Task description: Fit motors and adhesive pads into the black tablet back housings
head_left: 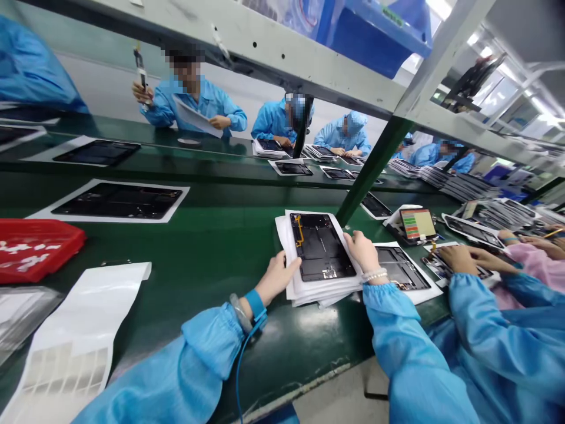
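Observation:
In front of me lies a stack (324, 291) of white sheets and panels. On top is a black tablet housing (320, 247) with an orange flex cable (299, 232) along its upper left edge. My left hand (278, 277) grips the stack's left side, its thumb over the housing's edge. A blue wrist strap (255, 304) with a cord circles that wrist. My right hand (362, 252) holds the right side, its fingers curled at the edge and partly hidden. Just right of the stack, another tablet housing (401, 268) rests on a white sheet.
To my left are a red bin (37, 250) with small white pieces and a sheet of labels (70, 347). A tablet housing (119, 200) lies beyond them. A green post (373, 171) rises behind the stack. Co-workers sit opposite; a co-worker's hands (461, 259) work at right.

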Demonstrator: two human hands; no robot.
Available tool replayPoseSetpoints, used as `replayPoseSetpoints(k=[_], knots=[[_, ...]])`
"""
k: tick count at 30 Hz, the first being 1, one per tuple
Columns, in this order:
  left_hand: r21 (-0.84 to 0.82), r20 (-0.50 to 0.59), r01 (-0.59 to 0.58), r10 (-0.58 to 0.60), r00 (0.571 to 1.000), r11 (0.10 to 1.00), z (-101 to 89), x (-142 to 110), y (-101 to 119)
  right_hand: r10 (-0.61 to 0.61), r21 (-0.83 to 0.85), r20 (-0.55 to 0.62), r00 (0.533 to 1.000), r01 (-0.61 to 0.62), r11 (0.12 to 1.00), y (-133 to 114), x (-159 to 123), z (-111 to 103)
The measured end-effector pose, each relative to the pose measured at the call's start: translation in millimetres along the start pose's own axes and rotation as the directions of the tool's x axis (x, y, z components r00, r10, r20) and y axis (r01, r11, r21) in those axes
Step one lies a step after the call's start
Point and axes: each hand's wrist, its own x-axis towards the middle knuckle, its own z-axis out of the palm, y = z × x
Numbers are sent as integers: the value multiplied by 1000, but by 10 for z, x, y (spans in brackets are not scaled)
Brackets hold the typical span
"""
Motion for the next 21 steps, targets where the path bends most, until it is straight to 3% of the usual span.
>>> replayPoseSetpoints(k=[8,14,21], knots=[[34,22,116,-117,993,993,80,238,26,49,-241,15,999,-44,970,-119,168,85],[25,-21,104,-104,994,994,48,119,14,-12,-247,127,992,44,968,-54,163,148],[-27,-56,47,-48,997,999,133,-81,20,-22,-234,145,989,55,971,-153,254,261]])
